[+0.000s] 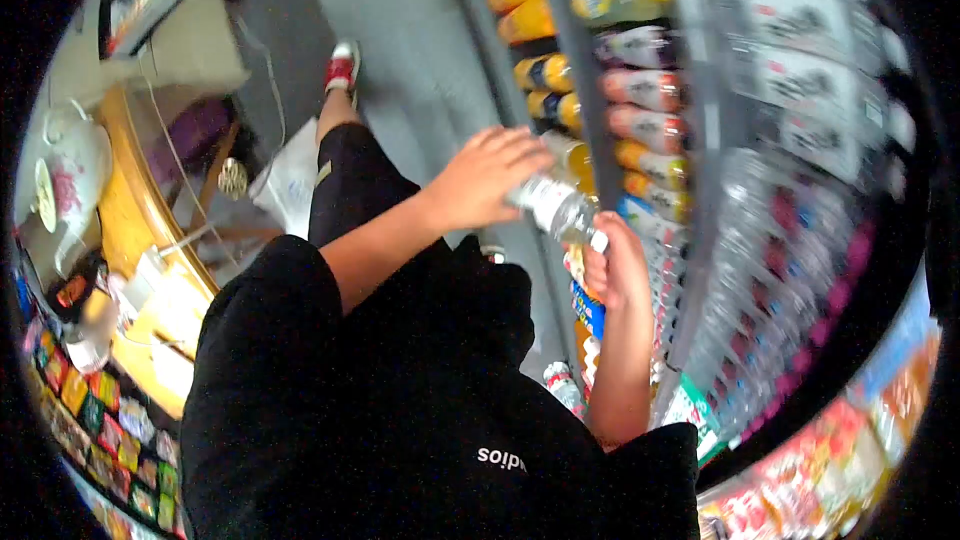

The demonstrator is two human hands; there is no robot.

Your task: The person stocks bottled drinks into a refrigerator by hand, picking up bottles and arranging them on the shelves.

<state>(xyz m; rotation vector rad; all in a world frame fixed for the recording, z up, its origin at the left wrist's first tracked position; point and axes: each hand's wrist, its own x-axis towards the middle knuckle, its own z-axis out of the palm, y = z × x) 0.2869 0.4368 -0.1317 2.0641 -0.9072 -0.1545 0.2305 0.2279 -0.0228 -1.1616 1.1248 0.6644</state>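
Observation:
A clear plastic bottle (556, 204) with a white label is held tilted in front of my body, between both hands. My left hand (490, 175) is wrapped round its body near the bottom end. At the other end, my right hand (618, 262) is closed by the neck, with a small white cap (599, 239) showing at its fingers. Part of the bottle's base is hidden under my left fingers. Whether the cap is loose or tight cannot be seen.
Shelves of orange drink bottles (536, 18), other bottled drinks (641, 90) and clear bottles (735, 230) run along the right. A wooden table (140, 155) with a white teapot (80, 165) stands left. Colourful packets (105, 430) fill the lower left; the grey floor (400, 30) stretches ahead.

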